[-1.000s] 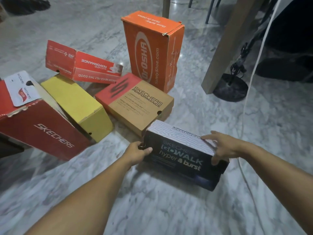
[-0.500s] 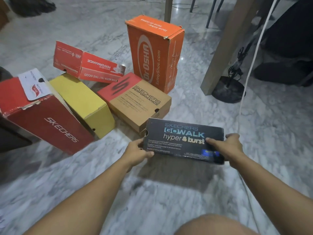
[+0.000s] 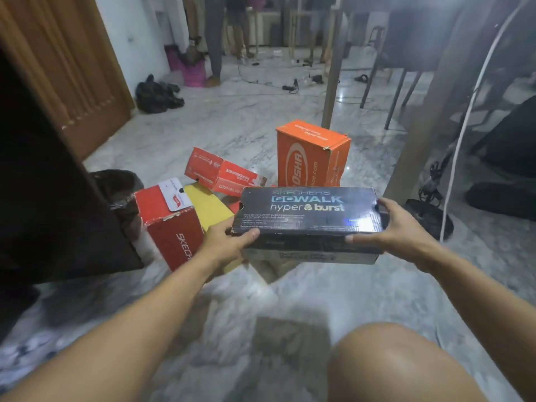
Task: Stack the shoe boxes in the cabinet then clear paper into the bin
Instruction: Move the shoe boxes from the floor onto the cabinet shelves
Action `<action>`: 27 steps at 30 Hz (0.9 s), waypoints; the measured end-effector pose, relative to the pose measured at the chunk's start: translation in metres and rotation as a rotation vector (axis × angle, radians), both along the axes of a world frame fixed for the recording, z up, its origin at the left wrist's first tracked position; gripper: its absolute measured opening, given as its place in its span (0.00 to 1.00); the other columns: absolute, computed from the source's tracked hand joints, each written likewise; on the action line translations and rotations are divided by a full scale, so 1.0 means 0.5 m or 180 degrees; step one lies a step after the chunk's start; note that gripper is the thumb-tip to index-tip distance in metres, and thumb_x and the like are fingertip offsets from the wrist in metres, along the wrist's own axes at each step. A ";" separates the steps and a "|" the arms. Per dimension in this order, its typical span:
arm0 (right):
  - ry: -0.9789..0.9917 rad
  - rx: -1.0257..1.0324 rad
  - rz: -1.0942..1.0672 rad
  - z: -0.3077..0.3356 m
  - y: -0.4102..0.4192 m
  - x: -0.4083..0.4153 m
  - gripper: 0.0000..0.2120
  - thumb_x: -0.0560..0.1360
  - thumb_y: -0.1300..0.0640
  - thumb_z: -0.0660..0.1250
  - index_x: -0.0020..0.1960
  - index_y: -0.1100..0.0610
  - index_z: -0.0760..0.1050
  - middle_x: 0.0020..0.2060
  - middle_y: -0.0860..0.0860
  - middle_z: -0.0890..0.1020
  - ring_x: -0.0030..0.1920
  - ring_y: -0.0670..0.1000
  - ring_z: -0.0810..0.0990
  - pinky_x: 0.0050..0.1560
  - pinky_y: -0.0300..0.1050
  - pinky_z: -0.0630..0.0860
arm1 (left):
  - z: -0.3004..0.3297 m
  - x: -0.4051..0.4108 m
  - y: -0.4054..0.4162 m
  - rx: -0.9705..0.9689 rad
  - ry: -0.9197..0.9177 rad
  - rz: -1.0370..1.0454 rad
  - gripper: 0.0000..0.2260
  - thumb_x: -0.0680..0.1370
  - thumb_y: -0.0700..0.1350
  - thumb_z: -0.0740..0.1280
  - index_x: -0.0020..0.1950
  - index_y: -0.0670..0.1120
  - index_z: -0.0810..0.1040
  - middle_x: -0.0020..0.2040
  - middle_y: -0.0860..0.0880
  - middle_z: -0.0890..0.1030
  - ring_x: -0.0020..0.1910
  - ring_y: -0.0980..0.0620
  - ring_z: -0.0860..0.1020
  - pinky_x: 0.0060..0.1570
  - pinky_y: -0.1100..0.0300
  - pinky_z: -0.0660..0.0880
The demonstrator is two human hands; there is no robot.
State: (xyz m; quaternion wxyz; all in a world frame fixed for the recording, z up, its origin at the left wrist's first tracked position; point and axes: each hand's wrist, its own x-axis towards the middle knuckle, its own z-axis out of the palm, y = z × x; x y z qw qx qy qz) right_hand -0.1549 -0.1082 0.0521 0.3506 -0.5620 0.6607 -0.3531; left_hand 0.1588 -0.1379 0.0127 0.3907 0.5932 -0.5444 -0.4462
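A black Skechers GoWalk shoe box (image 3: 307,213) is held in the air above the marble floor, its lid facing me. My left hand (image 3: 227,243) grips its left end and my right hand (image 3: 397,227) grips its right end. Behind and below it lie a red Skechers box (image 3: 171,227), a yellow box (image 3: 207,208), a small red box (image 3: 223,175) and an upright orange box (image 3: 311,155). A dark cabinet side (image 3: 43,198) stands at the left.
A wooden door (image 3: 66,68) is at the far left. Table legs (image 3: 333,74), chair legs and a white cable (image 3: 464,126) are on the right, with a round black stand base (image 3: 432,219). Dark bags and people's legs are in the background. My knee (image 3: 397,364) is low right.
I have lifted the black box off the floor and raised it with both hands. My view has tilted up, showing the room, door and cabinet side.
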 end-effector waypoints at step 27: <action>-0.1238 -0.1347 0.1835 0.510 0.003 0.757 0.34 0.61 0.48 0.81 0.64 0.53 0.75 0.49 0.51 0.85 0.44 0.53 0.85 0.34 0.58 0.83 | 0.646 0.667 0.321 -0.1356 -0.0031 0.2913 0.28 0.62 0.61 0.77 0.55 0.50 0.75 0.52 0.51 0.81 0.51 0.49 0.79 0.51 0.48 0.79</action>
